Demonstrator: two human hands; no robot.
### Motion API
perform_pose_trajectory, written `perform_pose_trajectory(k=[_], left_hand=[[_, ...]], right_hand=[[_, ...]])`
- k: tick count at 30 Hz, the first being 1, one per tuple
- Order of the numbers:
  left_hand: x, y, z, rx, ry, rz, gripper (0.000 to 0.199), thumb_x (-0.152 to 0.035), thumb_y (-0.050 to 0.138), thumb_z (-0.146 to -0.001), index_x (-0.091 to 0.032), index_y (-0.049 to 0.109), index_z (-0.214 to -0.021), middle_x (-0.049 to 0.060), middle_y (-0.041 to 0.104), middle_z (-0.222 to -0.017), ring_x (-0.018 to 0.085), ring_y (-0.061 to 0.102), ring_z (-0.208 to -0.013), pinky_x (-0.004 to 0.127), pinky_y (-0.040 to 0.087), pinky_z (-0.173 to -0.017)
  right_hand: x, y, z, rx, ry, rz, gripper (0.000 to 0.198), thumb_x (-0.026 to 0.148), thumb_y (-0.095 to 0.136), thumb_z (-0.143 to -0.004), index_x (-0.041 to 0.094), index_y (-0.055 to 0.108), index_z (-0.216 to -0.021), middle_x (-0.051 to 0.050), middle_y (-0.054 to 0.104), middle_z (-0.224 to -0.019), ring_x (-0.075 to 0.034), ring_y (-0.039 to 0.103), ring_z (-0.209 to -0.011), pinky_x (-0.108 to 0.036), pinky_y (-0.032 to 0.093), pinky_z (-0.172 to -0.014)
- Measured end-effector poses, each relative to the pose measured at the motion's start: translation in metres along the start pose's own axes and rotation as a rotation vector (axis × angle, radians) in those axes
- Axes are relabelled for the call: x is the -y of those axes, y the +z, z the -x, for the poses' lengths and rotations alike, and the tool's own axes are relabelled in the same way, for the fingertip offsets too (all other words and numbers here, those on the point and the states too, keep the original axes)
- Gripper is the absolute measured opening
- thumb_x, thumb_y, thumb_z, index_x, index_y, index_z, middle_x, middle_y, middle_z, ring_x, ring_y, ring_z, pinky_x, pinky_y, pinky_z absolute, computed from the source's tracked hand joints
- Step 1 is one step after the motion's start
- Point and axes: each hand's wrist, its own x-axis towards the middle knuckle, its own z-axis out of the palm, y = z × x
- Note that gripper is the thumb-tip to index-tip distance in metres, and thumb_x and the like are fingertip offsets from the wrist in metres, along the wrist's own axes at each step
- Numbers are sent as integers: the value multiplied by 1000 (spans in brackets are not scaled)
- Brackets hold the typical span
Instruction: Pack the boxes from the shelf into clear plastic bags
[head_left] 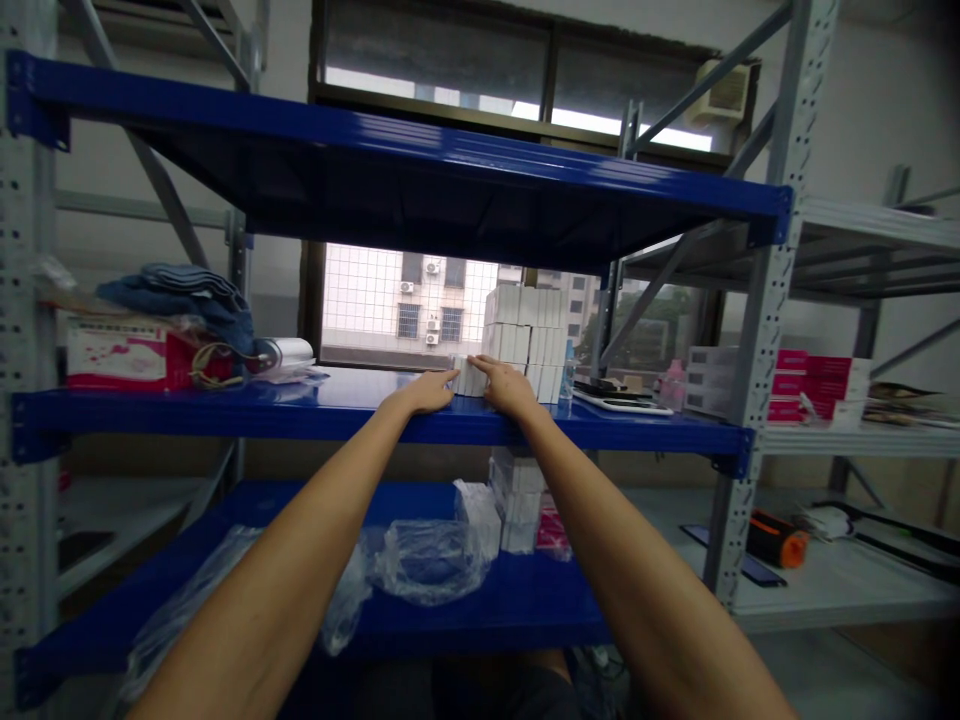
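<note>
Both arms reach forward to the middle blue shelf [360, 398]. My left hand [429, 391] presses against the left side of a short row of small white boxes [469, 380], fingers bent toward it. My right hand [511, 388] rests on the right of the same row, its fingertips over the top and front. The two hands hold the row between them. Directly behind and right of my right hand rises a tall stack of white boxes [523, 322], several layers high, before the window. Part of the row and some fingers are hidden by the hands.
On the left of the shelf lie a pink-and-white box [120, 352], folded denim [191, 295] and a white roll [289, 352]. A white tray [622, 402] sits right. Clear plastic wrap [431, 560] and more white boxes [517, 515] occupy the lower shelf. A metal post [765, 300] stands right.
</note>
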Motion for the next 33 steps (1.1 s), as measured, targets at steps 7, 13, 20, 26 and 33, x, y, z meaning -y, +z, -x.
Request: perform_pose_trajectory(k=[7,13,20,26,33], left_hand=[[-1,-2,4,-15,37,-25,61,-16,47,-88,-17,55,-148,11,64,-143,24,63,-129,32,44,-110],[-16,1,21,-218,105,-77,36,-19,49,-91,-14,76,-115,11,79,-97,24,71,-91,32,52,-91],[-32,13,51,-227,122,-182,41,-38,43,-102,-14,76,-98,14,75,-94,28,69,-94,38,49,-93],[-26,59,102,-442,255,-208,47,-26,47,-99,-17,56,-144,16,56,-148,34,47,-140,52,31,-119],[49,142,159,59,438,-161,45,-20,53,-92,-24,63,-136,13,52,-153,32,50,-140,49,37,-117]], right_hand=[[-3,3,-1,-115,-101,-80,75,-1,49,-75,20,54,-147,-7,55,-153,-26,57,-133,-39,45,-112],[13,-11,15,-329,-49,-58,33,16,52,-87,19,66,-116,-7,74,-99,-23,67,-83,-33,48,-81],[24,-9,25,-252,-71,-27,22,29,51,-93,17,70,-98,-5,69,-77,-22,62,-76,-32,41,-76],[42,33,99,-352,36,-100,36,28,47,-97,19,66,-126,-15,65,-126,-36,50,-127,-50,37,-111],[39,104,185,-257,-109,-125,52,20,54,-88,27,57,-140,-9,35,-164,-36,24,-153,-59,26,-120]])
